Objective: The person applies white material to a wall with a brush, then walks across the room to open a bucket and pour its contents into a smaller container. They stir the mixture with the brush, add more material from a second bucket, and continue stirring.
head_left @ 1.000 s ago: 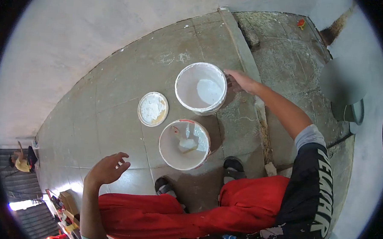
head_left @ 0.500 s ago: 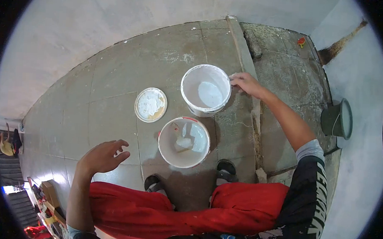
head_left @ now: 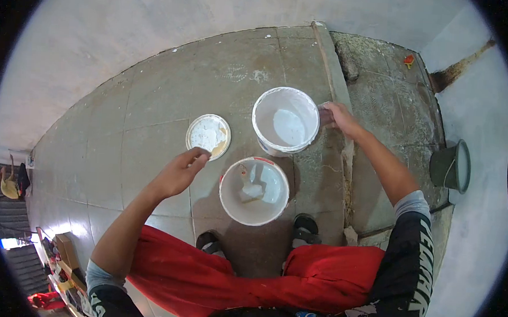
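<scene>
My right hand (head_left: 341, 118) is closed just right of the upper white bucket (head_left: 259, 137), its fingers around a small greyish piece by the rim that I cannot make out. The bucket stands upright with white paste at its bottom. My left hand (head_left: 182, 170) reaches over the floor, fingers bent and slightly apart, fingertips overlapping the lower edge of a round white lid (head_left: 205, 132) smeared with white paste. Nearer my feet stands a second white bucket (head_left: 229, 205) with a reddish rim mark. Inside it lie white paste and a pale-handled tool (head_left: 243, 171).
A raised concrete strip (head_left: 332, 71) runs along the floor right of the buckets. A dark green bucket (head_left: 440, 166) stands by the right wall, and a small orange object (head_left: 409, 61) lies in the far corner. Cardboard boxes (head_left: 65, 249) and a person (head_left: 9, 186) appear far left.
My left hand has moved up and right, from above the floor to the lid's edge. My right hand stays beside the upper bucket. The view has shifted slightly.
</scene>
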Tool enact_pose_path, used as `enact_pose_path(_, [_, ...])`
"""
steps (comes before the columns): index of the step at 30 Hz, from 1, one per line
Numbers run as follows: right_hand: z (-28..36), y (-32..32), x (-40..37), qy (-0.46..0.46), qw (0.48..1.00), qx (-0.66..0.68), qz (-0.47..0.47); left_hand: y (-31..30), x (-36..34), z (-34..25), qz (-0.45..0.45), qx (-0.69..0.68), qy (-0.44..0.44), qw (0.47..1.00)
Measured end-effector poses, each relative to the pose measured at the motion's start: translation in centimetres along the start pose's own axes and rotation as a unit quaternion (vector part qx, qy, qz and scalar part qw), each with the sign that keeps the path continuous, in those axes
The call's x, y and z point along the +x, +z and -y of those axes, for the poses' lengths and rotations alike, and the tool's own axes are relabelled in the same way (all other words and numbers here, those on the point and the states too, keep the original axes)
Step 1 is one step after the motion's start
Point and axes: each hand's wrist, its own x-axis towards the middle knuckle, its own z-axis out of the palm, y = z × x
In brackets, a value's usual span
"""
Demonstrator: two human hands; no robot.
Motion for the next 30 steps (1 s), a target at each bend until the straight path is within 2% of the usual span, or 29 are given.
enact_pose_path(1, [-1.1,0.1,1.0,-0.011,1.0,-0.006,-0.021,0.4,1.0,0.3,-0.002,-0.068,-0.013,0.998])
enact_pose_path(2, [-2.4,0.5,2.2,-0.011,1.0,-0.003,-0.021,0.8,1.9,0.4,-0.001,-0.065,-0.014,0.998])
enact_pose_path(4, [-4.8,1.0,4.6,-0.138,0.988,0.029,-0.063,1.6,3.8,0.6,0.011,-0.224,-0.006,0.974])
enact_pose_path(8, [-7.1,2.6,7.7,-0.088,0.989,0.021,-0.116,3.1,7.7,0.9,0.047,-0.317,-0.009,0.947])
enact_pose_path(10, [-9.8,3.2,9.5,-0.239,0.957,-0.122,-0.113,3.9,9.4,0.9,0.088,-0.415,-0.047,0.905])
enact_pose_path(11, [-10.0,3.4,9.7,-0.235,0.958,-0.119,-0.113,4.2,10.0,0.9,0.09,-0.413,-0.051,0.905])
enact_pose_path(13, [-9.4,4.1,9.5,-0.154,0.985,0.021,-0.07,4.8,11.2,0.8,0.12,-0.48,-0.043,0.868])
enact_pose_path(14, [-9.1,4.4,9.2,-0.151,0.986,0.024,-0.07,5.1,11.7,0.6,0.122,-0.479,-0.047,0.868])
enact_pose_path(16, [-8.3,4.9,8.2,-0.23,0.966,0.118,-0.003,5.5,12.6,0.4,0.162,-0.516,-0.031,0.841])
enact_pose_path(17, [-7.7,5.3,7.6,-0.226,0.967,0.121,-0.003,5.7,13.0,0.2,0.164,-0.517,-0.035,0.84])
enact_pose_path(19, [-6.9,5.8,6.8,-0.343,0.937,0.037,-0.052,6.1,13.7,0.0,0.202,-0.561,-0.034,0.802])
enact_pose_path(22, [-7.4,5.9,7.5,-0.308,0.95,0.027,-0.041,5.1,13.6,-0.6,0.218,-0.584,-0.073,0.779])
enact_pose_path(26, [-8.7,6.3,8.5,-0.313,0.948,-0.004,-0.061,5.0,13.8,-0.8,0.231,-0.57,-0.078,0.785])
enact_pose_path(28, [-6.4,6.5,6.7,-0.22,0.973,0.032,-0.058,4.9,14.1,-0.7,0.247,-0.542,-0.075,0.8])
enact_pose_path(29, [-5.8,6.8,6.4,-0.22,0.973,0.033,-0.057,4.9,14.2,-0.7,0.246,-0.542,-0.076,0.8])
enact_pose_path(30, [-5.3,7.3,5.9,-0.153,0.976,0.152,-0.041,4.9,14.0,-0.7,0.248,-0.534,-0.079,0.804])
